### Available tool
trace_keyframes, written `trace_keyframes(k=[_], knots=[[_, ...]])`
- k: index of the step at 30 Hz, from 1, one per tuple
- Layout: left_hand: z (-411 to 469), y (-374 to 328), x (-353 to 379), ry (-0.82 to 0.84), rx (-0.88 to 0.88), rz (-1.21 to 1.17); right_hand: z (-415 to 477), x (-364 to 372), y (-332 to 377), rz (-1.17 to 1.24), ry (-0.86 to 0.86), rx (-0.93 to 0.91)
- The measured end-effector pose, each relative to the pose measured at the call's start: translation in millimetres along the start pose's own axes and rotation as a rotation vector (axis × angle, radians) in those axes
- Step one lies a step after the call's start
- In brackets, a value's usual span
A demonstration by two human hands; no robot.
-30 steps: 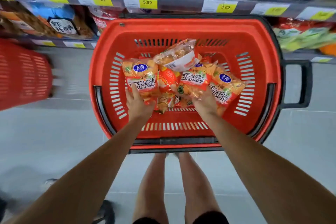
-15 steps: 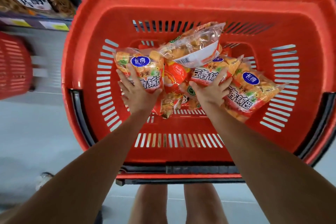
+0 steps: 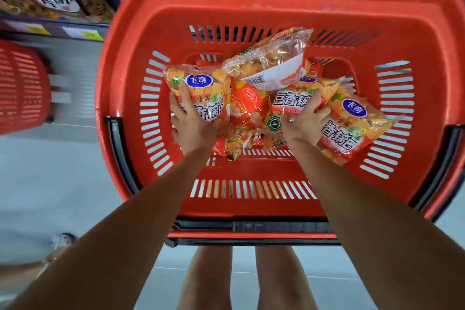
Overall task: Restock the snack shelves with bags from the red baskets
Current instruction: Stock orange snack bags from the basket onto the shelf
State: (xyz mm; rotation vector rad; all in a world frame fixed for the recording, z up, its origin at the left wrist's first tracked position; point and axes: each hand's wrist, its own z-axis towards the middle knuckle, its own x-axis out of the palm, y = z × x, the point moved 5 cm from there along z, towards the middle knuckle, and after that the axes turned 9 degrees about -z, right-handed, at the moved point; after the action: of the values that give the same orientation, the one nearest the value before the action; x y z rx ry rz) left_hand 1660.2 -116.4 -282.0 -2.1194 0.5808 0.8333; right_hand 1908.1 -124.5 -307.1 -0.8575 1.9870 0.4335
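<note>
Snack shelves (image 3: 50,29) back the red basket (image 3: 251,5) — left hand (image 3: 191,123) clasps the left bag (image 3: 201,80), right hand (image 3: 305,121) the middle bag (image 3: 289,100) — all 5-odd bags seemingly still unshelved.

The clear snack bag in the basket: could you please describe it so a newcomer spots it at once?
Look into the big red basket. Atop the pile, toward the far wall, lies the clear snack bag. Unlike the orange bags around it, it is see-through, with a white barcode strip.
</note>
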Motion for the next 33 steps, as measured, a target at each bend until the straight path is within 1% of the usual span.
trace_keyframes(k=[9, 11, 16, 19, 22, 28, 31, 33], knots=[[-29, -20, -40, 0.111, -0.005, 0.038, -47, -35, -19, 0.033, 0.101, -0.094], [-39, -27, -52, 0.121, -0.013, 0.014, -64, -45, -28, 0.079, 0.136, -0.08], [-71, -47, -86, 0.117, -0.011, -0.068, -104, -87, -47, 0.181, 0.131, -0.078], [-95, -62, -112, 0.105, 0.0, -0.038, -125, -124, -49, 0.206, 0.103, -0.138], [-118, -83, -145, 0.093, 0.03, -0.059, -148, -173, -46, 0.273, 0.075, -0.15], [-157, -143, -221, 0.033, 0.173, -0.107, -197, -275, -36, 0.385, -0.047, -0.259], [-174, -174, -257, 0.002, 0.254, -0.181, -224, -322, -33, 0.451, -0.1, -0.324], [-187, -196, -279, -0.013, 0.273, -0.231, -241, -349, -34, 0.485, -0.143, -0.363]])
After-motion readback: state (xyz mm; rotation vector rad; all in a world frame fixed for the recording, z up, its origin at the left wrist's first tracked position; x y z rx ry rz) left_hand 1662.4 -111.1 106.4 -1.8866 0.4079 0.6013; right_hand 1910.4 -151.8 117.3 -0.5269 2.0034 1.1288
